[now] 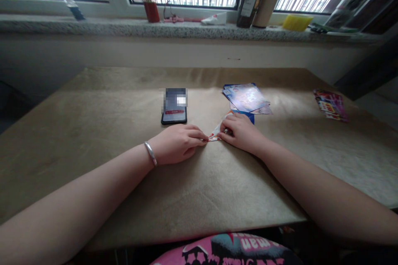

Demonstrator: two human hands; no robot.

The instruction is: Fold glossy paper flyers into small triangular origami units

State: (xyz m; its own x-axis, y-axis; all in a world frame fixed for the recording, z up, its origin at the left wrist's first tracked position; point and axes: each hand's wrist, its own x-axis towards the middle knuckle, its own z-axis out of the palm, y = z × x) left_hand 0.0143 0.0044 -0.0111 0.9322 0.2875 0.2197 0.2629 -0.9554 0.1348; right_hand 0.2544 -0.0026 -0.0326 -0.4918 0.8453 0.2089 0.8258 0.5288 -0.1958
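A small folded piece of white paper with orange and red print (215, 133) lies on the table between my hands. My left hand (177, 143), with a silver bangle at the wrist, pinches the paper's left tip, fingers pressed together. On its right side, my right hand (241, 132) has curled fingers gripping the paper against the table; they hide part of it. Just beyond my right hand is a stack of shiny printed sheets (245, 96), with a blue piece (250, 117) showing under it. A black phone (174, 116) lies beyond my left hand, its screen partly blurred out.
The table (124, 211) has a tan cover. Colourful packets or cards (331, 105) lie at its far right. On the stone windowsill (108, 29) stand a red container (151, 10), a dark lidded jar (248, 6) and a yellow object (297, 22).
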